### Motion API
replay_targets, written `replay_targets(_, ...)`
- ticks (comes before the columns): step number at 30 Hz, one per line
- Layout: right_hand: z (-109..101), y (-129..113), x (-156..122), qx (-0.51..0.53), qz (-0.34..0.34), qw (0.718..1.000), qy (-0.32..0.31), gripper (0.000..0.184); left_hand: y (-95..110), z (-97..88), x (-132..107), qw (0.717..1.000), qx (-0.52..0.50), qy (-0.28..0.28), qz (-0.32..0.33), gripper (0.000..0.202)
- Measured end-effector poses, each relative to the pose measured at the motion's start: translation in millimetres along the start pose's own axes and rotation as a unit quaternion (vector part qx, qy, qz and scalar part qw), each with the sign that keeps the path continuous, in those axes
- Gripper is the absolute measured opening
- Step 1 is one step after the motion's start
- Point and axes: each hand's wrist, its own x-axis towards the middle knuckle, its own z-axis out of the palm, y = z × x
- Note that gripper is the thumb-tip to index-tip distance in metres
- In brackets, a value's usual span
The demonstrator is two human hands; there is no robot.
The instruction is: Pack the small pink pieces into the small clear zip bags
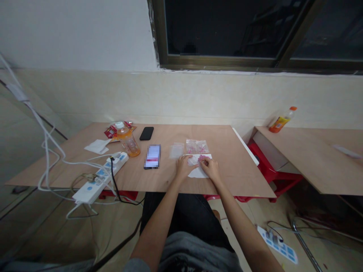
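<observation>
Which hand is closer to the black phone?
Left. The left hand is below and right of the black phone; the right hand is farther right, beyond the left hand.

The room is dim and flat, lit by soft indoor light that leaves the picture muted and slightly grainy. The black glass of the metal-framed window (221,30) shows only faint reflections. Shadows stay soft, deepest beneath the pale plywood desk (227,139). Wide-angle distortion bends the outer edges. A rectangular mosaic patch (152,156) is pixelated, and the small pink pieces in a clear plastic bag (197,146) look soft.
</observation>
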Motion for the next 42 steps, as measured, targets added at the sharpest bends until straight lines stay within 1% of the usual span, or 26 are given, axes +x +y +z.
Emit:
replay_targets(4, 5.0, -2.6, 7.3, 0.062, -0.006, 0.998, 0.001, 0.028, 0.7, -0.2, -0.3, 1.000, 0.000, 0.001, 0.001, 0.049)
replay_targets(9, 14.0, 1.3, 15.2, 0.149, -0.033, 0.988, -0.032, 0.028, 0.6, 0.5, 0.3, 1.000, 0.000, 0.000, -0.002, 0.048)
replay_targets(12, 16.7, 6.0, 15.5, 0.185, -0.025, 0.982, -0.014, 0.030, -0.6, 1.0, 0.7, 1.000, -0.006, -0.002, -0.001, 0.050)
replay_targets(14, 15.6, 7.0, 14.1, 0.197, -0.029, 0.980, -0.011, 0.028, -1.2, 1.2, 0.8, 1.000, -0.014, -0.002, -0.003, 0.050)
replay_targets(17, 10.7, 4.6, 11.8, 0.201, -0.045, 0.978, -0.028, 0.027, -1.3, 2.1, 1.1, 1.000, -0.016, -0.001, -0.006, 0.048)
replay_targets(19, 7.1, 1.9, 10.9, 0.197, -0.044, 0.979, -0.029, 0.027, -1.3, 3.0, 1.2, 1.000, -0.007, 0.005, -0.009, 0.048)
replay_targets(22, 3.9, -1.0, 10.9, 0.197, -0.035, 0.980, -0.004, 0.025, -1.4, 3.7, 1.4, 1.000, 0.016, 0.019, -0.013, 0.048)
replay_targets(25, 3.5, -2.3, 12.6, 0.224, -0.033, 0.974, 0.018, 0.025, -0.9, 2.2, 3.4, 0.999, 0.034, 0.030, -0.003, 0.048)
replay_targets(27, 4.1, -3.1, 14.5, 0.252, -0.034, 0.967, 0.019, 0.016, 0.9, 0.1, 6.6, 0.999, 0.034, 0.038, 0.007, 0.048)
replay_targets(28, 4.6, -3.6, 15.6, 0.268, -0.033, 0.963, 0.015, 0.009, 2.3, -1.1, 8.8, 0.999, 0.025, 0.039, 0.012, 0.047)
replay_targets(29, 5.0, -4.1, 16.7, 0.285, -0.029, 0.958, 0.011, 0.008, 4.2, -2.3, 11.3, 0.999, 0.010, 0.039, 0.017, 0.046)
replay_targets(31, 5.6, -4.9, 18.6, 0.315, -0.018, 0.949, 0.002, 0.021, 8.6, -4.8, 16.4, 0.998, -0.035, 0.041, 0.017, 0.044)
replay_targets(32, 5.7, -5.1, 19.3, 0.325, -0.011, 0.946, -0.001, 0.023, 11.0, -6.0, 18.8, 0.997, -0.061, 0.046, 0.014, 0.043)
replay_targets(34, 5.0, -5.4, 19.7, 0.325, -0.004, 0.946, -0.009, 0.020, 15.7, -8.0, 22.7, 0.992, -0.112, 0.060, 0.000, 0.042)
replay_targets(36, 3.8, -5.9, 19.3, 0.315, -0.004, 0.949, -0.024, 0.030, 19.5, -9.0, 25.1, 0.985, -0.155, 0.072, -0.021, 0.044)
replay_targets(38, 2.8, -7.1, 18.6, 0.316, 0.000, 0.948, -0.036, 0.042, 22.1, -8.2, 26.0, 0.978, -0.191, 0.074, -0.052, 0.046)
replay_targets(39, 2.8, -8.0, 18.5, 0.322, 0.002, 0.946, -0.039, 0.045, 22.7, -6.9, 26.0, 0.973, -0.208, 0.070, -0.070, 0.046)
replay_targets(42, 5.5, -10.2, 19.1, 0.334, 0.002, 0.941, -0.046, 0.043, 21.8, 0.1, 23.9, 0.957, -0.259, 0.051, -0.122, 0.043)
